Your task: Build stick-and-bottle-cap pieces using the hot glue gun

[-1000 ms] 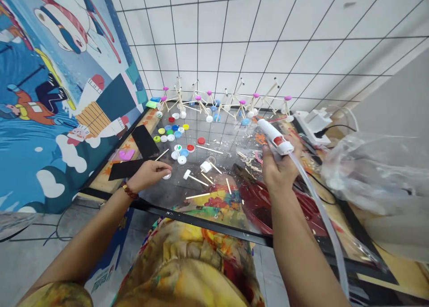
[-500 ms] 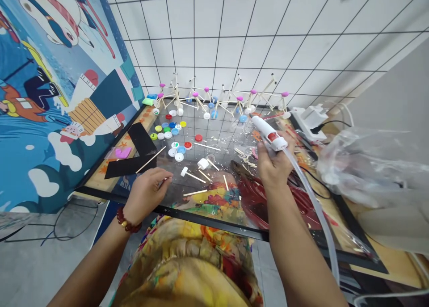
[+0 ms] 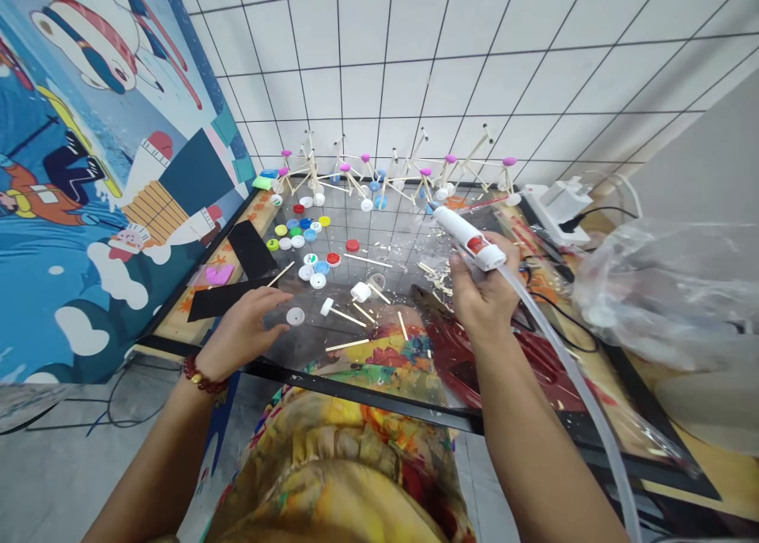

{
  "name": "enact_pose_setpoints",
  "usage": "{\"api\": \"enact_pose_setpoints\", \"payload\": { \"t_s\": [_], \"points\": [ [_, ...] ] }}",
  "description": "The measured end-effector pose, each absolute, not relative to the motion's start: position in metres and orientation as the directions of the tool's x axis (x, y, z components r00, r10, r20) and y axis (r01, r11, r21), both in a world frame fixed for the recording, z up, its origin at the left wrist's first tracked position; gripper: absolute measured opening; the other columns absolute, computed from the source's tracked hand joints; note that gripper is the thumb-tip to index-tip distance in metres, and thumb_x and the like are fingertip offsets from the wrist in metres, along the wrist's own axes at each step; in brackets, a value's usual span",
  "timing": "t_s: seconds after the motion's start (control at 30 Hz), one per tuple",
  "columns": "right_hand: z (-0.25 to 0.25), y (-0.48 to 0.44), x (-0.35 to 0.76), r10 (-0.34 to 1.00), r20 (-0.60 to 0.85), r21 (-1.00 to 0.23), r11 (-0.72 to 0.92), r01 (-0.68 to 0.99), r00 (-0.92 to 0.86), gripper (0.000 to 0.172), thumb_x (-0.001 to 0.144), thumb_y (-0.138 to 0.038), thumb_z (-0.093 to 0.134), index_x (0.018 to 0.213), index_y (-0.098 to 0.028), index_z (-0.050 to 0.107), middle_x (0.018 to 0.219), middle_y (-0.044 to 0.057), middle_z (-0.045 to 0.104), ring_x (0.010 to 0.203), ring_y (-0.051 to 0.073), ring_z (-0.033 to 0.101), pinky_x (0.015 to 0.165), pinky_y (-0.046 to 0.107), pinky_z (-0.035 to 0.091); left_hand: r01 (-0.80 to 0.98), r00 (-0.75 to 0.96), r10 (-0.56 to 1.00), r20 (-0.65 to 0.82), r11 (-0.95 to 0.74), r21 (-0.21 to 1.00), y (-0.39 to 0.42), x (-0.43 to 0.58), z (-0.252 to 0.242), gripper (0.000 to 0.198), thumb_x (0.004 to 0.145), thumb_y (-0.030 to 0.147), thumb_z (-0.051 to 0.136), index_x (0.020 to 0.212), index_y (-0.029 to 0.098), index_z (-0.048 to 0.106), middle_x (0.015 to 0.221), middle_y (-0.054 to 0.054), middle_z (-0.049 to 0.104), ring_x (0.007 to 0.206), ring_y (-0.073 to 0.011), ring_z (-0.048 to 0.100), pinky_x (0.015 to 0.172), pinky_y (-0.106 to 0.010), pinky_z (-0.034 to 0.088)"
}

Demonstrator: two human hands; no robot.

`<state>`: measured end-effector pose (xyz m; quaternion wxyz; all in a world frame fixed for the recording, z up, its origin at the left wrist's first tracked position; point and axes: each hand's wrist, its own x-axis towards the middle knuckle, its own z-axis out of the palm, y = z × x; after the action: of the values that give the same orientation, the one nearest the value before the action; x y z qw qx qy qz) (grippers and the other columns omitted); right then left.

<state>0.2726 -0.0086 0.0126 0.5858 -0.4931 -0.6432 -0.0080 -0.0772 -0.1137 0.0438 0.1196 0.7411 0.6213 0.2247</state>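
In the head view my right hand [image 3: 489, 298] is wrapped round a white hot glue gun [image 3: 468, 235], its nozzle pointing up and left. My left hand [image 3: 246, 329] is open, thumb and fingers apart. Just off its fingertips lies a white bottle cap [image 3: 295, 316] on the dark glossy table [image 3: 391, 227]. A thin wooden stick [image 3: 281, 273] shows beyond the fingers, partly hidden by them. To the right lie a stick with a white block on its end [image 3: 344, 315], a white cylindrical piece [image 3: 360, 292] and several short sticks [image 3: 347, 345].
Several coloured bottle caps [image 3: 310, 234] lie left of centre. Stick figures with pink tops [image 3: 425, 173] stand along the tiled wall. Black strips [image 3: 252, 250] and pink clay [image 3: 219, 274] are at left. A power strip [image 3: 554, 215], cables and a plastic bag [image 3: 646, 290] are at right.
My left hand has opened and shifted slightly left, and the white bottle cap now shows on the table beside its fingers. My right hand still holds the glue gun, barely moved.
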Motion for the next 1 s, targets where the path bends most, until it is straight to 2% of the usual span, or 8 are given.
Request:
{"api": "enact_pose_setpoints", "payload": {
  "t_s": [0.17, 0.27, 0.33, 0.4, 0.47, 0.53, 0.8, 1.0],
  "points": [
    [0.015, -0.012, 0.268, 0.649, 0.749, -0.55, 0.499, 0.67, 0.131, 0.029, 0.088, -0.033, 0.06, 0.114, -0.021, 0.06, 0.107, 0.009, 0.064, 0.096, 0.025, 0.062, 0.089, 0.042, 0.049, 0.876, 0.136, 0.979, 0.152, -0.19, 0.443, -0.112, -0.067, 0.023, 0.037, 0.074, 0.035, 0.071, 0.108, 0.02, 0.07, 0.112, -0.013, 0.067, 0.105, -0.03, 0.061, 0.095, -0.044, 0.047],
    [0.014, -0.012, 0.266, 0.662, 0.737, -0.571, 0.499, 0.652, 0.139, 0.03, 0.086, -0.034, 0.061, 0.113, -0.02, 0.06, 0.106, 0.008, 0.065, 0.097, 0.025, 0.062, 0.089, 0.042, 0.05, 0.805, 0.06, 0.985, 0.159, -0.142, 0.576, -0.108, -0.063, 0.025, 0.025, 0.074, 0.035, 0.072, 0.094, 0.02, 0.072, 0.099, -0.009, 0.069, 0.094, -0.0261, 0.063, 0.089, -0.041, 0.05],
    [0.013, -0.012, 0.265, 0.67, 0.726, -0.604, 0.512, 0.611, 0.156, 0.031, 0.085, -0.035, 0.063, 0.113, -0.02, 0.06, 0.108, 0.008, 0.065, 0.097, 0.025, 0.063, 0.088, 0.041, 0.05, 0.599, -0.051, 0.99, 0.13, -0.074, 0.797, -0.099, -0.061, 0.033, 0.03, 0.073, 0.038, 0.075, 0.096, 0.02, 0.071, 0.097, -0.008, 0.07, 0.089, -0.0227, 0.063, 0.083, -0.036, 0.052],
    [0.011, -0.012, 0.262, 0.69, 0.706, -0.643, 0.532, 0.55, 0.158, 0.034, 0.084, -0.035, 0.065, 0.115, -0.021, 0.059, 0.109, 0.008, 0.065, 0.096, 0.024, 0.063, 0.088, 0.04, 0.05, 0.208, -0.091, 0.996, 0.012, 0.007, 0.978, -0.085, -0.056, 0.043, 0.036, 0.075, 0.04, 0.074, 0.104, 0.019, 0.069, 0.1, -0.008, 0.07, 0.086, -0.0192, 0.064, 0.077, -0.031, 0.054],
    [0.01, -0.013, 0.259, 0.715, 0.685, -0.671, 0.546, 0.501, 0.137, 0.036, 0.084, -0.034, 0.065, 0.118, -0.022, 0.058, 0.11, 0.007, 0.066, 0.094, 0.022, 0.064, 0.086, 0.038, 0.051, -0.159, 0.011, 0.993, -0.115, 0.116, 0.98, -0.068, -0.049, 0.051, 0.035, 0.08, 0.04, 0.069, 0.106, 0.016, 0.068, 0.103, -0.01, 0.07, 0.084, -0.0171, 0.066, 0.077, -0.03, 0.056],
    [0.01, -0.015, 0.256, 0.731, 0.676, -0.672, 0.556, 0.49, 0.097, 0.035, 0.085, -0.033, 0.065, 0.118, -0.023, 0.058, 0.108, 0.006, 0.066, 0.092, 0.021, 0.064, 0.083, 0.036, 0.051, -0.333, 0.099, 0.977, -0.187, 0.21, 0.919, -0.051, -0.041, 0.055, 0.026, 0.082, 0.035, 0.067, 0.098, 0.014, 0.069, 0.099, -0.011, 0.07, 0.084, -0.0159, 0.067, 0.08, -0.028, 0.057],
    [0.013, -0.022, 0.249, 0.715, 0.696, -0.604, 0.634, 0.483, -0.068, 0.032, 0.088, -0.031, 0.062, 0.119, -0.024, 0.057, 0.109, 0.006, 0.067, 0.096, 0.022, 0.064, 0.083, 0.035, 0.052, -0.427, 0.217, 0.952, -0.217, 0.292, 0.856, -0.013, -0.025, 0.052, 0.02, 0.084, 0.026, 0.066, 0.099, 0.014, 0.07, 0.101, -0.011, 0.071, 0.091, -0.0163, 0.068, 0.086, -0.027, 0.057],
    [0.012, -0.024, 0.245, 0.735, 0.676, -0.623, 0.61, 0.489, -0.055, 0.031, 0.089, -0.029, 0.06, 0.12, -0.024, 0.057, 0.111, 0.006, 0.067, 0.097, 0.021, 0.065, 0.084, 0.036, 0.052, -0.396, -0.09, 0.996, 0.014, -0.048, 0.917, 0.0, -0.052, 0.054, 0.026, 0.073, 0.026, 0.073, 0.097, 0.017, 0.07, 0.097, -0.007, 0.071, 0.077, -0.0122, 0.063, 0.069, -0.024, 0.055]
  ]
}}
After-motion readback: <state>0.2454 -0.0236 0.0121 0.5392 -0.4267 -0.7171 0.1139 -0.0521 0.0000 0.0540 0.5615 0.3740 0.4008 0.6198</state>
